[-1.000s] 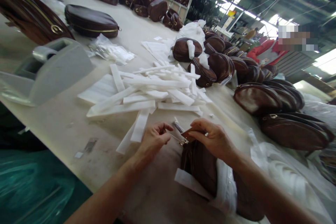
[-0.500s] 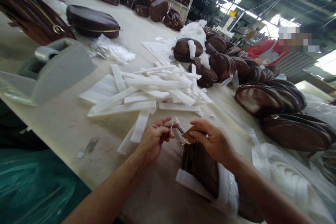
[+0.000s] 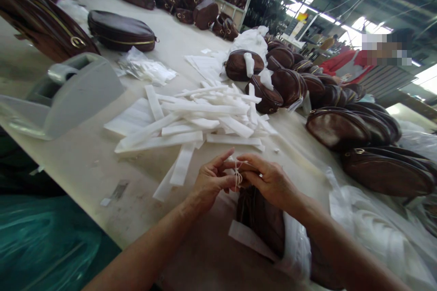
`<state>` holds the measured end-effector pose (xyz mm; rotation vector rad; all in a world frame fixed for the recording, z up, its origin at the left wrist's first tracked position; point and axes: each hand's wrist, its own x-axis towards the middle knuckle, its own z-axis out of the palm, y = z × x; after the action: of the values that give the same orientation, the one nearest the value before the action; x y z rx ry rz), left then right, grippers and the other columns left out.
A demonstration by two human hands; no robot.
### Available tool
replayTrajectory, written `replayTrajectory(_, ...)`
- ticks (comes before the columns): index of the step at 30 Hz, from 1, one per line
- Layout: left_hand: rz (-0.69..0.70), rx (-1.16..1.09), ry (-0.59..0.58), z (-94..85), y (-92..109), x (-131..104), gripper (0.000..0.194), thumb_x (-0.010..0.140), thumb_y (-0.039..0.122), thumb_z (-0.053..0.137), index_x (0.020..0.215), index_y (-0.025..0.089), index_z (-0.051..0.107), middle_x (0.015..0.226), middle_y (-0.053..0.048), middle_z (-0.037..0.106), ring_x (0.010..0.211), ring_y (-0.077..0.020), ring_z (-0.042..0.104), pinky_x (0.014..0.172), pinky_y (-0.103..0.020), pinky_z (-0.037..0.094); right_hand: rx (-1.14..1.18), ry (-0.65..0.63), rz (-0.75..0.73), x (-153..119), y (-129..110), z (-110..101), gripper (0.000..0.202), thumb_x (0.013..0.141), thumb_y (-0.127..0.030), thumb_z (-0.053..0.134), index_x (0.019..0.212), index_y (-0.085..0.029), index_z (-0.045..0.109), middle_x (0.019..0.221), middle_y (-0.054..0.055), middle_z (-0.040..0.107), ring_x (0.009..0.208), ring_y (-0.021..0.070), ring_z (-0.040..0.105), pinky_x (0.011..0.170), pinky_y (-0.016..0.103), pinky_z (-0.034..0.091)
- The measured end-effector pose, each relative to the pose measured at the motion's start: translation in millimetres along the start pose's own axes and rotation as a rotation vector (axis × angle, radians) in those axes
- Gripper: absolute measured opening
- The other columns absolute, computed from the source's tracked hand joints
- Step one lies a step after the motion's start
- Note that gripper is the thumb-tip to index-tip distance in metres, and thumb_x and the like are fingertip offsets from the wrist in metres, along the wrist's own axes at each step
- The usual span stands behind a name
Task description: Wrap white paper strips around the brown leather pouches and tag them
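Note:
My left hand (image 3: 212,183) pinches a thin white string (image 3: 237,173), which loops between the fingertips of both hands. My right hand (image 3: 275,184) is closed against it, fingers bent together. The brown card tag it held is mostly hidden behind the fingers. Right below the hands stands a dark brown leather bag (image 3: 264,220), partly covered by my right forearm. White foam wrap (image 3: 296,241) goes round the bag, and a flat strip (image 3: 251,238) of it sticks out to the left.
White foam strips (image 3: 205,113) lie piled beyond my hands. A grey tape dispenser (image 3: 82,91) stands at the left near the table edge. Brown bags (image 3: 336,127) line the right side, beside a foam roll (image 3: 372,227). A person in red (image 3: 348,63) is at the far right.
My left hand has moved right and up against my right hand. The string, stretched between them before, now loops at the joined fingertips, and the tag has gone mostly out of sight.

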<state>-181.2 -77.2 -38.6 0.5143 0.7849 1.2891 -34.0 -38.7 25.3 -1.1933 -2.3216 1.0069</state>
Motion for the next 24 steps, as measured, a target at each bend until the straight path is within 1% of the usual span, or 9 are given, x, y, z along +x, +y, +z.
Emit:
replayTrajectory(3, 0.059, 0.038, 0.013, 0.5, -2, 0, 0.078, 0.05, 0.02, 0.084, 0.122, 0.021, 0.057, 0.094, -0.007, 0.068, 0.052, -0.0081, 0.054, 0.051, -0.022, 0.044, -0.094, 0.026, -0.016, 3, 1, 4, 0.032, 0.078, -0.013, 0.048, 0.107, -0.021, 0.058, 0.079, -0.001, 0.069, 0.064, 0.0108, 0.063, 0.061, 0.021, 0.049)
replayTrajectory(6, 0.099, 0.089, 0.062, -0.6, -2, 0, 0.073, 0.051, 0.02, 0.084, 0.12, 0.018, 0.06, 0.087, -0.005, 0.069, 0.054, -0.0073, 0.05, 0.055, -0.021, 0.044, -0.15, 0.048, -0.02, 4, 1, 9, 0.038, 0.074, -0.009, 0.049, 0.109, -0.022, 0.058, 0.082, -0.001, 0.069, 0.067, 0.0108, 0.063, 0.062, 0.021, 0.048)
replayTrajectory(9, 0.111, 0.072, 0.067, -1.6, -1, 1, 0.064, 0.053, 0.024, 0.084, 0.113, 0.015, 0.063, 0.079, -0.005, 0.069, 0.061, -0.0112, 0.055, 0.059, -0.023, 0.045, -0.158, 0.044, -0.027, 2, 2, 14, 0.038, 0.079, -0.012, 0.051, 0.115, -0.022, 0.054, 0.088, 0.0, 0.069, 0.07, 0.0119, 0.063, 0.065, 0.022, 0.048)
replayTrajectory(11, 0.11, 0.045, 0.087, -1.1, 0, 2, 0.059, 0.053, 0.025, 0.083, 0.108, 0.014, 0.064, 0.074, -0.004, 0.067, 0.063, -0.0133, 0.057, 0.061, -0.025, 0.046, -0.19, 0.038, -0.078, 0, 1, 18, 0.036, 0.083, -0.015, 0.049, 0.118, -0.024, 0.052, 0.093, 0.001, 0.068, 0.077, 0.0132, 0.064, 0.07, 0.023, 0.049)
replayTrajectory(14, 0.122, 0.016, 0.131, 0.8, 4, 2, 0.051, 0.052, 0.023, 0.083, 0.099, 0.013, 0.065, 0.069, -0.001, 0.065, 0.061, -0.0127, 0.057, 0.059, -0.024, 0.047, -0.272, 0.069, -0.129, -2, -2, 23, 0.036, 0.087, -0.016, 0.047, 0.121, -0.025, 0.05, 0.098, 0.002, 0.065, 0.085, 0.0145, 0.063, 0.075, 0.024, 0.05)
replayTrajectory(17, 0.12, 0.002, 0.126, 1.3, 7, 1, 0.044, 0.052, 0.022, 0.082, 0.091, 0.012, 0.064, 0.061, 0.001, 0.061, 0.055, -0.011, 0.055, 0.054, -0.021, 0.046, -0.376, 0.122, -0.154, -3, -5, 26, 0.036, 0.087, -0.017, 0.05, 0.122, -0.023, 0.05, 0.096, 0.004, 0.064, 0.082, 0.0155, 0.063, 0.071, 0.024, 0.051)
replayTrajectory(21, 0.07, 0.04, 0.114, -1.5, 9, 0, 0.045, 0.052, 0.025, 0.08, 0.091, 0.012, 0.062, 0.067, -0.002, 0.064, 0.056, -0.0118, 0.057, 0.05, -0.02, 0.043, -0.508, 0.155, -0.333, -2, -1, 26, 0.031, 0.089, -0.023, 0.052, 0.12, -0.02, 0.052, 0.089, 0.006, 0.06, 0.074, 0.0159, 0.062, 0.062, 0.024, 0.051)
replayTrajectory(22, 0.074, 0.073, 0.107, -2.1, 9, 0, 0.044, 0.053, 0.026, 0.079, 0.091, 0.012, 0.062, 0.068, -0.002, 0.065, 0.058, -0.0124, 0.058, 0.051, -0.02, 0.044, -0.509, 0.166, -0.374, -2, 2, 26, 0.031, 0.09, -0.025, 0.051, 0.12, -0.02, 0.052, 0.089, 0.006, 0.06, 0.074, 0.016, 0.062, 0.061, 0.025, 0.051)
replayTrajectory(24, 0.13, 0.171, 0.087, -2.7, 9, -1, 0.038, 0.057, 0.026, 0.076, 0.09, 0.013, 0.063, 0.066, -0.001, 0.063, 0.059, -0.0123, 0.057, 0.054, -0.021, 0.046, -0.462, 0.194, -0.417, -3, 8, 25, 0.029, 0.092, -0.026, 0.049, 0.12, -0.02, 0.05, 0.091, 0.006, 0.06, 0.076, 0.0161, 0.062, 0.063, 0.025, 0.051)
